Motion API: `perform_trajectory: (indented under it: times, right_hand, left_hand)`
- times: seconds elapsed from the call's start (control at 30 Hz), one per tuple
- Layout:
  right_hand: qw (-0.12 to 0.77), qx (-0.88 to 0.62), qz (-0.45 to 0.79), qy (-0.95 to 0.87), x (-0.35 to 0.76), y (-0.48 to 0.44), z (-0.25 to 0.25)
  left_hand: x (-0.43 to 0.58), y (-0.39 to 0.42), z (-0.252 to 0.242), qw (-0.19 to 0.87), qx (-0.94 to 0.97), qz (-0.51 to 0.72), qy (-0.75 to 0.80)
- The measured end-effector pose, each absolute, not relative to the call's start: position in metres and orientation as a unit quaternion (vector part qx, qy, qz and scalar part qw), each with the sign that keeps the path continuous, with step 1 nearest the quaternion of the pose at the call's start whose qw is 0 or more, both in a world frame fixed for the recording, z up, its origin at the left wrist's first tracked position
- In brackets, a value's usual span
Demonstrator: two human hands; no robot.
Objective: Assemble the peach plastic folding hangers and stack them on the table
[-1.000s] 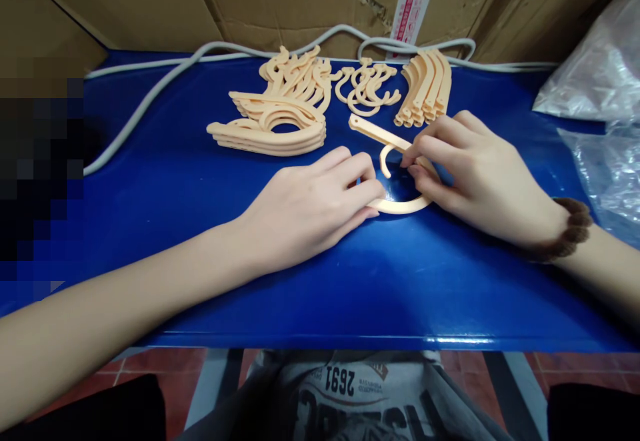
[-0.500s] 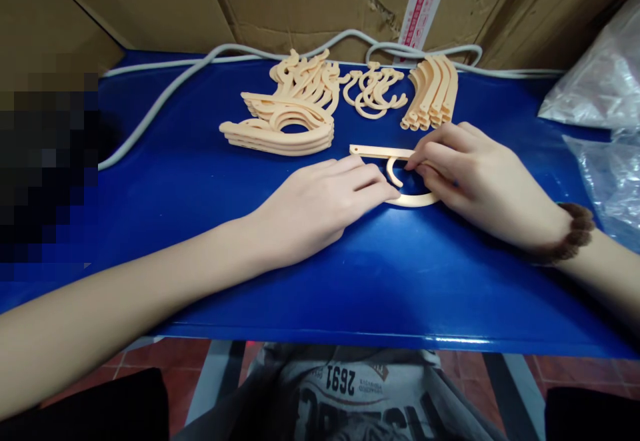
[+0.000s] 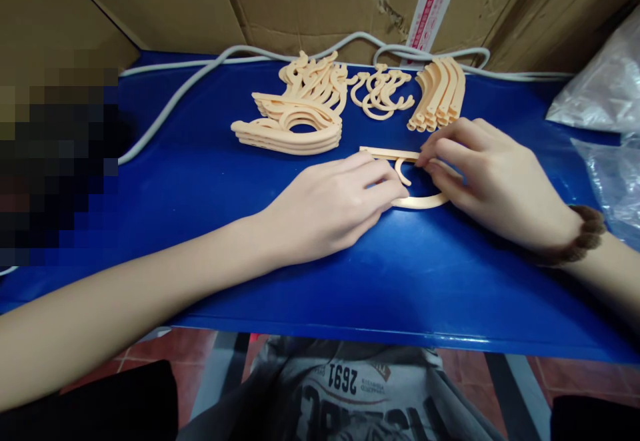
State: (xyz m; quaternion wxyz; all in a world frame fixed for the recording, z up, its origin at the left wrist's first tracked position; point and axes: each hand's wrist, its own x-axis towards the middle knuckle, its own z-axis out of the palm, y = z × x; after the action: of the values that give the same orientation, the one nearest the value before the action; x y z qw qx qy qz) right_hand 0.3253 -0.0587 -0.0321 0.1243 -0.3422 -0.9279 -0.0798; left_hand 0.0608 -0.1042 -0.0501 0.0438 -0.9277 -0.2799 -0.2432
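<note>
A cream plastic piece [image 3: 423, 202] with a curved lower bar, a straight upper strip and a small hook [image 3: 401, 172] lies on the blue table [image 3: 320, 301]. My left hand [image 3: 340, 207] is closed on its left side, fingertips on the curved bar. From the right, my right hand [image 3: 493, 181] pinches it near the right end of the straight strip, thumb and index close together. The fingers hide both ends of the curved bar. Behind my hands are stacked cream curved parts [image 3: 290, 135], loose hooks [image 3: 383, 94] and a row of curved bars [image 3: 440, 94].
A grey cable [image 3: 185, 81] runs along the back of the table, in front of cardboard boxes [image 3: 310, 1]. Clear plastic bags [image 3: 595, 94] lie at the right. The front table edge [image 3: 350, 337] is near my body.
The whole view has shifted slightly, so things appear a little further right. Both hands keep their hold on the cream piece, with only slight finger movement.
</note>
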Motion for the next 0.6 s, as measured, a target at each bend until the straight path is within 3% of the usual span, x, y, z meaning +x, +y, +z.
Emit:
perform_trajectory:
  times: [0.2,0.6]
  right_hand:
    - [0.172,-0.243,-0.122,-0.947,0.317,-0.069,-0.029]
    - [0.131,-0.186,-0.123,-0.966,0.31,-0.075,-0.037]
  left_hand:
    - [0.062,-0.102,-0.046,0.069,-0.915,-0.275,-0.287]
    - [0.064,-0.1,-0.032,0.047,-0.886,-0.319,-0.332]
